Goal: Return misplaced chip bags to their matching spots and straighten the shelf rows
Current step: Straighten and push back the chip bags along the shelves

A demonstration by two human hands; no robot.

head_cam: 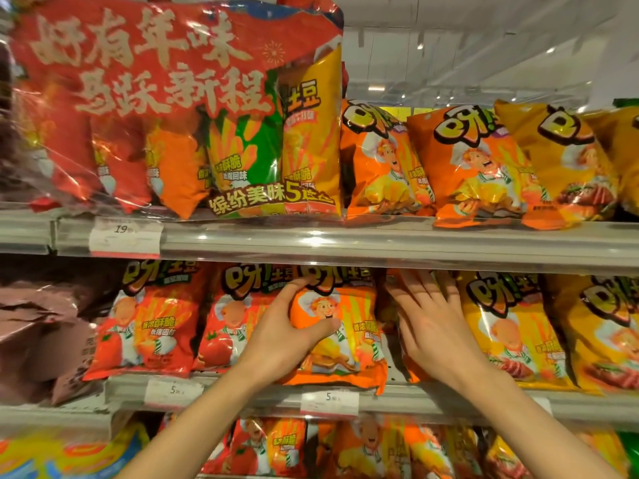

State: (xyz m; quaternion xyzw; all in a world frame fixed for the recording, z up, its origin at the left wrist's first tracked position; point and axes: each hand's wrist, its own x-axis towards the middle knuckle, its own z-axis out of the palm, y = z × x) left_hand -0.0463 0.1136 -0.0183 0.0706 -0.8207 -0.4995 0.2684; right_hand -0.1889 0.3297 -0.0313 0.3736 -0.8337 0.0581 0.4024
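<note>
Middle metal shelf [397, 404]: glossy orange foil chip bag with a cartoon chef [340, 337] upright at the front edge, between a red tomato-print chip bag [221, 326] and a yellow chip bag [511, 333]. Left hand [287, 331] gripping the orange bag's left side, thumb across its front, fingers curled round its upper edge. Right hand [428, 319] with straight fingers, pushed into the gap beside the yellow bag, touching it, grasping nothing.
</note>
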